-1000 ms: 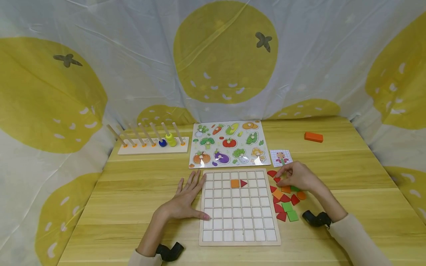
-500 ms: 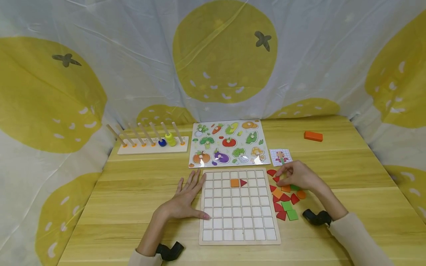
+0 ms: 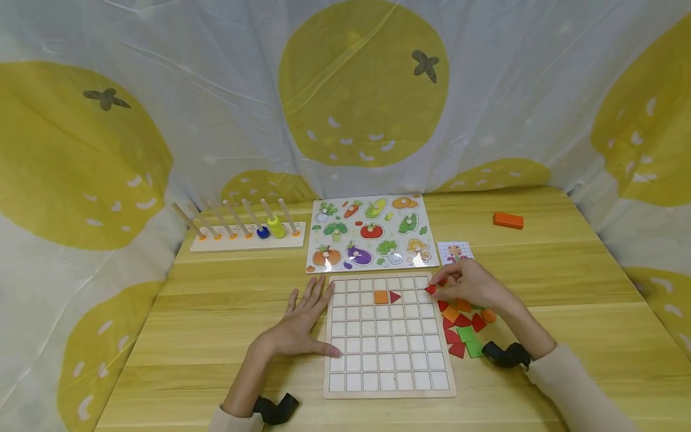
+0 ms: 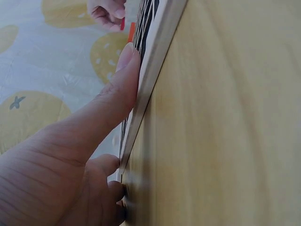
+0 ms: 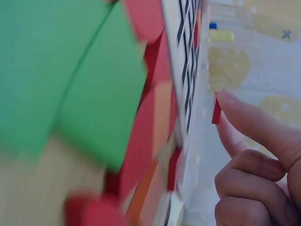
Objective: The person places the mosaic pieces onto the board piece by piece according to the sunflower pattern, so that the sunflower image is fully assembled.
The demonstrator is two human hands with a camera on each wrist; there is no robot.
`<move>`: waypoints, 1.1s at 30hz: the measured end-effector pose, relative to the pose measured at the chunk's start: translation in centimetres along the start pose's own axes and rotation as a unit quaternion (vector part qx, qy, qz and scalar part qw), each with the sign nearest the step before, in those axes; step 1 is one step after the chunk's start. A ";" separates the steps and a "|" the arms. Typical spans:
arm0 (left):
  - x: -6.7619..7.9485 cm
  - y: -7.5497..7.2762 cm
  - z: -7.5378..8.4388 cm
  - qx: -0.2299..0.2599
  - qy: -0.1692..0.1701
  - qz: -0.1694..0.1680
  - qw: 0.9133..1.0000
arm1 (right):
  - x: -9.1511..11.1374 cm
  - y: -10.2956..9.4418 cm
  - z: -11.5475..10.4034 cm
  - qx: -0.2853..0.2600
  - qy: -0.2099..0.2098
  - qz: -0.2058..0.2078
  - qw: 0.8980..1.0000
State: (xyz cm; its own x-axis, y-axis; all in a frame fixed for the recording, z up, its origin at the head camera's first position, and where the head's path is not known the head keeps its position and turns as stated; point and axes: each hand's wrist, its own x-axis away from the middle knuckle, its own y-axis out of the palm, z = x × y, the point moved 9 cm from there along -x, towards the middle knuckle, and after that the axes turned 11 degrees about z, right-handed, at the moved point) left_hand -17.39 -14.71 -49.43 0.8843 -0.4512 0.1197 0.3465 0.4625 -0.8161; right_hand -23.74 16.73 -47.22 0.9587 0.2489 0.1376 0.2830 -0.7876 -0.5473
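Note:
A wooden grid board [image 3: 390,391] lies on the table, bearing an orange square tile [image 3: 381,297] and a red triangle tile [image 3: 395,297] side by side in its second row. My left hand [image 3: 294,330] rests at the board's left edge, fingers spread, its thumb [image 4: 124,80] on the frame. Between thumb and fingertip my right hand [image 3: 468,285] pinches a small red tile [image 5: 217,108], raised at the board's upper right edge. Below that hand lies a loose pile of red, orange and green tiles [image 3: 465,334], partly hidden by it.
Behind the board lies a vegetable knob puzzle [image 3: 345,240]. A pattern card [image 3: 454,252] sits beyond my right hand. At the back left stands a peg counting stand [image 3: 248,241] with blue and yellow beads. An orange block [image 3: 508,221] lies at the back right.
My right hand has lifted the red tile from the pile and moved left to the board's right edge. My left hand has stayed in place.

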 end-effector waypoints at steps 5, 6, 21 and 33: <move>0.1 0.0 0.0 0.001 0.001 0.002 1.000 | -0.9 3.0 -2.3 -0.018 -0.017 -0.023 0.999; 0.1 0.1 0.0 0.001 0.001 0.002 1.000 | -1.2 3.7 -2.8 -0.026 -0.022 -0.028 0.999; 0.0 0.1 0.0 -0.001 -0.003 0.001 1.000 | -3.5 9.9 -6.9 0.019 -0.051 -0.023 0.998; 0.1 0.0 0.0 -0.001 -0.001 0.002 1.000 | -4.1 10.4 -6.4 0.006 -0.030 -0.045 0.998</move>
State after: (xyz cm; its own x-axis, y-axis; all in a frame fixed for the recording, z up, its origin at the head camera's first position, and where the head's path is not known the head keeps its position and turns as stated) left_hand -17.32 -14.79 -49.41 0.8865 -0.4474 0.1182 0.3424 0.4623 -0.8179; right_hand -24.54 3.92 -48.13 0.9257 0.3528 0.1367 0.3676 -0.7531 -0.5456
